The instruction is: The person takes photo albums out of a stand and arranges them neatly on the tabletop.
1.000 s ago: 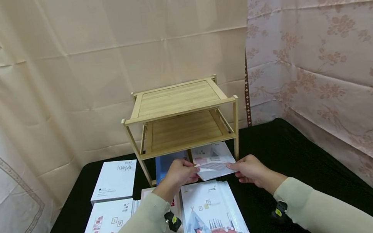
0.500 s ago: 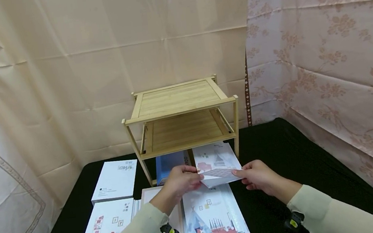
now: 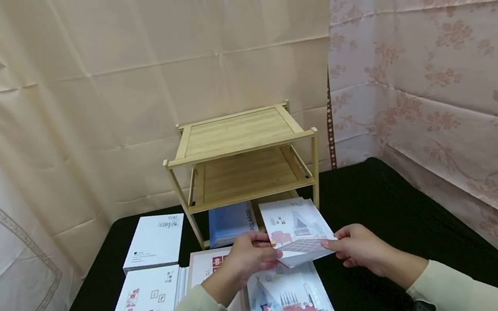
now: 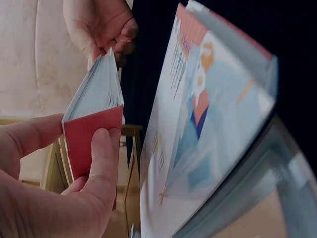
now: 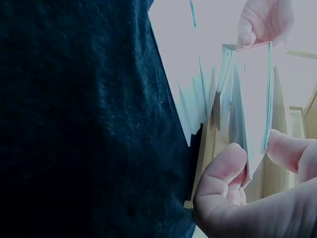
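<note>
A white-covered illustrated book [image 3: 299, 224] with a red spine is held between both hands, in front of the wooden shelf and above other books. My left hand [image 3: 249, 256] grips its spine side, thumb on the cover and fingers beneath; the left wrist view shows the red spine [image 4: 86, 141] between thumb and fingers. At the opposite edge, my right hand [image 3: 363, 250] pinches the book; the right wrist view shows thumb and fingers on either side of the pale book [image 5: 255, 109]. Below it lies a white book with a blue tent picture [image 3: 280, 297], partly covered.
Behind the hands stands a tiered wooden shelf [image 3: 234, 131]. A blue album [image 3: 231, 222] lettered POLAROID lies in its lowest level. At the left are a plain white book [image 3: 154, 240] and a book with a yellow armchair [image 3: 141, 303]. Black cloth [image 3: 384, 196] covers the table.
Both hands have drawn the book out from the shelf's lowest level, toward the viewer and slightly right. It now hangs over the tent-picture book.
</note>
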